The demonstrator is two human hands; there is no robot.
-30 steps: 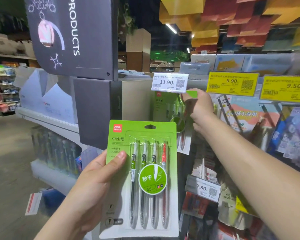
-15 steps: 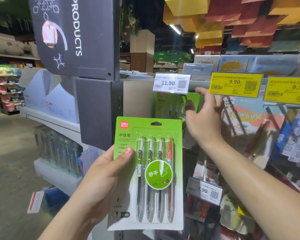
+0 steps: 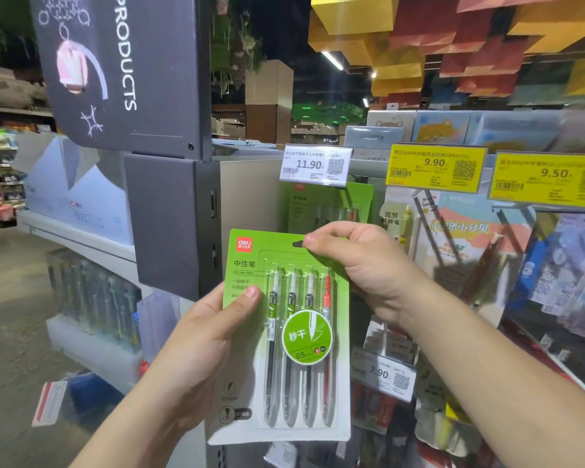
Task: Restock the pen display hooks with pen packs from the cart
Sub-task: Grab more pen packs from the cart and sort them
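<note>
A green and white pen pack with several gel pens stands upright in front of the display. My left hand grips its left edge, thumb on the front. My right hand pinches its top right corner beside the hang hole. Behind it, more green pen packs hang on a display hook under the white 11.90 price tag. The hook itself is hidden behind the tag.
Yellow price tags and hanging stationery packs fill the rack to the right. A 7.90 tag sits on a lower hook. A dark sign post stands to the left, with a shelf of boxes beyond it.
My right hand left the hanging packs under the 11.90 tag, came down and took the top right corner of the pack. The pack stays in my left hand.
</note>
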